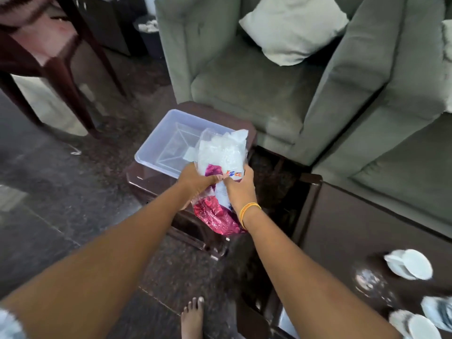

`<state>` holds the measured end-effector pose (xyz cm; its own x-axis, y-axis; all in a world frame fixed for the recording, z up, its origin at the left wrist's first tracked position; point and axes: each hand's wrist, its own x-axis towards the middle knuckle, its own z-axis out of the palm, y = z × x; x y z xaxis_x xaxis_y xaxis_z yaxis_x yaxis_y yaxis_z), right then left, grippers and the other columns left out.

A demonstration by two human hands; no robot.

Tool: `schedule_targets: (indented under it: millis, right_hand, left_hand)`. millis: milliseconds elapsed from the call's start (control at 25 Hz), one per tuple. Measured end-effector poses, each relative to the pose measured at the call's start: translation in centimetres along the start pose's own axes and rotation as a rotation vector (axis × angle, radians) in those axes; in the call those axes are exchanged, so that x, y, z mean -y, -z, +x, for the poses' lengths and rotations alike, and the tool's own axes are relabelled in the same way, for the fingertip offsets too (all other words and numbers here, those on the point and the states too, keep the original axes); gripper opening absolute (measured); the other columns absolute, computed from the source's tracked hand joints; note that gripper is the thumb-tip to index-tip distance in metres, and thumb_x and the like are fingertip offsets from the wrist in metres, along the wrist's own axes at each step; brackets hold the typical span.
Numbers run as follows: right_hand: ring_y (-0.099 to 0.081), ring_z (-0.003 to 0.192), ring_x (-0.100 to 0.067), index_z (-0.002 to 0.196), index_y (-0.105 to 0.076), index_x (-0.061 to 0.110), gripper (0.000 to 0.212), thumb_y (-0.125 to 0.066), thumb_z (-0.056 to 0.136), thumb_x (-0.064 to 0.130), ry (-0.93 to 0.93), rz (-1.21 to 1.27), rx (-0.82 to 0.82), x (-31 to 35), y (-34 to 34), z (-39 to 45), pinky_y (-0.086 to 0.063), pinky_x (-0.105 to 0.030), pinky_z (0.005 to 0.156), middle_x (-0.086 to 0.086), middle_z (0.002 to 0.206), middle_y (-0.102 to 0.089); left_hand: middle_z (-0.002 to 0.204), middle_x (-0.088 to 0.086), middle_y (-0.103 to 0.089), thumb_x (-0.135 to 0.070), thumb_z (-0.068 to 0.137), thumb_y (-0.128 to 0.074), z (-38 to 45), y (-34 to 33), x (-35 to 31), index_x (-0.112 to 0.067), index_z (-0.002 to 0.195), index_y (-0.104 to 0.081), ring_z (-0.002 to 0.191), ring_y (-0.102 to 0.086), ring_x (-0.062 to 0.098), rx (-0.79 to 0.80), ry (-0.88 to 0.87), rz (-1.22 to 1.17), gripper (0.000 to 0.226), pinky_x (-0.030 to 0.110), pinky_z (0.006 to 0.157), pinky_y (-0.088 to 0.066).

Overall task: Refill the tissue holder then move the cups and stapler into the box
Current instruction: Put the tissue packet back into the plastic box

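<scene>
A plastic tissue pack (221,155), clear on top and magenta below, is held upright in front of me. My left hand (195,181) grips its left side and my right hand (241,189) grips its right side near the printed label. White tissues show through the open top of the pack. Behind it a clear plastic box (159,145) sits on a small dark stool (139,177). White cups (411,264) lie on the dark table (354,228) at the lower right. No stapler or tissue holder is visible.
A grey armchair (244,81) with a pale cushion (293,28) stands behind the stool, and a grey sofa (403,155) runs along the right. A dark wooden chair (49,57) is at the far left. My bare foot (193,316) rests on the dark floor.
</scene>
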<state>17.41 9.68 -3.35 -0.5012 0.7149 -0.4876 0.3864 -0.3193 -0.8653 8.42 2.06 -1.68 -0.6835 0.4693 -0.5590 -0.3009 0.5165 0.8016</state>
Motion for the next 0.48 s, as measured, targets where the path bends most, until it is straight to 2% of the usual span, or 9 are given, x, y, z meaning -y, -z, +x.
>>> schedule_targets:
  millis: [40, 160, 200, 240, 320, 360, 400, 480]
  right_hand:
    - [-0.059, 0.107, -0.028, 0.145, -0.030, 0.020, 0.063, -0.057, 0.090, 0.008, 0.016, -0.020, -0.004, 0.5, -1.7, 0.8, -0.048, -0.041, 0.097, -0.009, 0.121, -0.058]
    - [-0.058, 0.092, -0.026, 0.146, -0.024, 0.023, 0.067, -0.058, 0.089, 0.010, 0.032, -0.093, -0.022, 2.2, -6.5, 4.2, -0.050, -0.030, 0.076, -0.008, 0.114, -0.058]
    - [-0.056, 0.088, -0.024, 0.146, -0.025, 0.023, 0.067, -0.059, 0.089, 0.011, 0.028, -0.104, -0.032, 2.6, -7.9, 5.3, -0.047, -0.028, 0.073, -0.008, 0.113, -0.059]
    - [-0.057, 0.088, -0.024, 0.146, -0.025, 0.023, 0.067, -0.059, 0.089, 0.011, 0.022, -0.104, -0.048, 3.0, -9.1, 6.5, -0.045, -0.028, 0.074, -0.010, 0.114, -0.061]
    - [-0.060, 0.096, -0.030, 0.146, -0.023, 0.023, 0.068, -0.057, 0.089, 0.010, -0.002, -0.100, -0.092, 3.5, -11.3, 8.8, -0.044, -0.029, 0.079, -0.014, 0.119, -0.062]
    - [-0.059, 0.099, -0.030, 0.146, -0.023, 0.022, 0.067, -0.057, 0.090, 0.009, -0.015, -0.104, -0.110, 3.5, -12.2, 9.7, -0.044, -0.028, 0.078, -0.015, 0.121, -0.061]
    - [-0.059, 0.099, -0.029, 0.146, -0.024, 0.021, 0.066, -0.057, 0.090, 0.008, -0.023, -0.113, -0.120, 3.2, -12.8, 10.3, -0.042, -0.026, 0.075, -0.015, 0.122, -0.061]
    - [-0.060, 0.102, -0.031, 0.141, -0.030, 0.017, 0.060, -0.059, 0.090, 0.010, -0.025, -0.184, -0.118, 2.2, -14.0, 11.1, -0.041, -0.022, 0.072, -0.014, 0.124, -0.061]
  left_hand:
    - [0.108, 0.014, -0.069, -0.017, 0.072, -0.082, 1.4, 1.4, -0.2, -0.003, 0.120, -0.057, 0.087, -0.068, 0.022, -0.011, -0.006, 0.025, 0.056, 0.033, 0.075, -0.058]
    - [0.113, 0.006, -0.062, -0.013, 0.072, -0.081, 6.3, 5.3, -1.3, -0.008, 0.124, -0.050, 0.090, -0.064, 0.015, -0.080, -0.066, 0.107, 0.060, 0.011, 0.054, -0.048]
    - [0.117, 0.005, -0.059, -0.011, 0.072, -0.081, 7.9, 6.4, -1.8, -0.010, 0.126, -0.047, 0.100, -0.062, 0.018, -0.084, -0.078, 0.107, 0.063, 0.008, 0.057, -0.047]
    - [0.126, 0.005, -0.054, -0.010, 0.072, -0.081, 9.4, 7.5, -2.2, -0.012, 0.131, -0.041, 0.113, -0.058, 0.022, -0.059, -0.077, 0.072, 0.071, 0.010, 0.068, -0.050]
    - [0.146, 0.000, -0.035, -0.011, 0.071, -0.082, 11.9, 9.3, -2.9, -0.021, 0.149, -0.020, 0.130, -0.043, 0.021, 0.050, -0.053, 0.005, 0.100, 0.027, 0.098, -0.046]
    - [0.149, -0.005, -0.029, -0.012, 0.071, -0.082, 12.7, 10.0, -2.9, -0.026, 0.152, -0.012, 0.133, -0.038, 0.017, 0.105, -0.083, 0.073, 0.108, 0.030, 0.105, -0.040]
    - [0.149, -0.006, -0.029, -0.013, 0.072, -0.081, 13.3, 10.5, -2.7, -0.027, 0.153, -0.011, 0.134, -0.037, 0.015, 0.148, -0.142, 0.241, 0.108, 0.027, 0.105, -0.035]
    - [0.151, 0.001, -0.035, -0.018, 0.072, -0.079, 14.5, 11.3, -1.6, -0.024, 0.151, -0.019, 0.136, -0.038, 0.022, 0.183, -0.238, 0.693, 0.100, 0.027, 0.106, -0.034]
